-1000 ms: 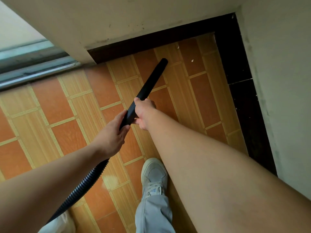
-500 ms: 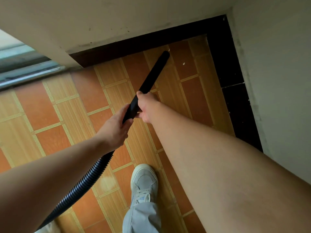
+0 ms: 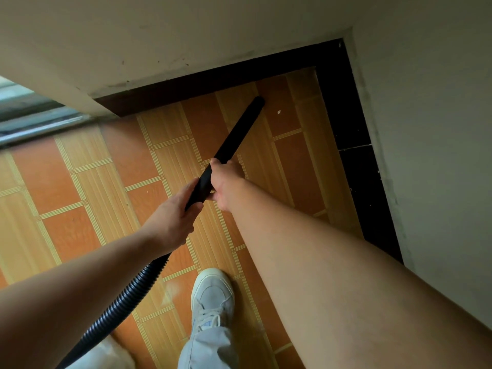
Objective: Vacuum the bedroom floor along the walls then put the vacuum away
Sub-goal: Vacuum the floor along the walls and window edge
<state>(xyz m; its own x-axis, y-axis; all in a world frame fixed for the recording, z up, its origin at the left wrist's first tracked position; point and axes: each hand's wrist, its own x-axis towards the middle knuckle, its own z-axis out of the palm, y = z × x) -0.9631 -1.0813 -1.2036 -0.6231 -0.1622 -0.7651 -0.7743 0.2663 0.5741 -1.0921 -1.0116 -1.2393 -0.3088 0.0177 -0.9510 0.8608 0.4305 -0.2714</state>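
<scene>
– Down by the corner of the room, what do you see?
– Two walls meet. The far wall (image 3: 186, 35) runs across the top and the side wall (image 3: 439, 129) runs down the right. A dark strip (image 3: 354, 169) lines the foot of both and makes a sharp bend in the corner.
– Where is there room to move?
– The floor (image 3: 80, 182), with orange and yellow tiles, is open to the left and back toward the person. A metal rail (image 3: 40, 123) crosses the far left edge.
– Where is the tube?
– The black tube (image 3: 234, 145) slants over the floor. Its long line goes from lower left to upper right. Its tip points away from the person, into the corner, and stops just short of the dark strip under the far wall. I cannot tell if the tip touches the tiles. A small white speck (image 3: 279, 112) lies just right of the tip.
– And the hands?
– Both hold the tube. The right hand (image 3: 226, 182) wraps round its middle. The left hand (image 3: 173, 217) grips the near end, where the ribbed hose (image 3: 125, 302) starts. The hose runs off to the lower left.
– Anything else?
– A pale shoe (image 3: 213, 296) stands on the floor between the arms.
</scene>
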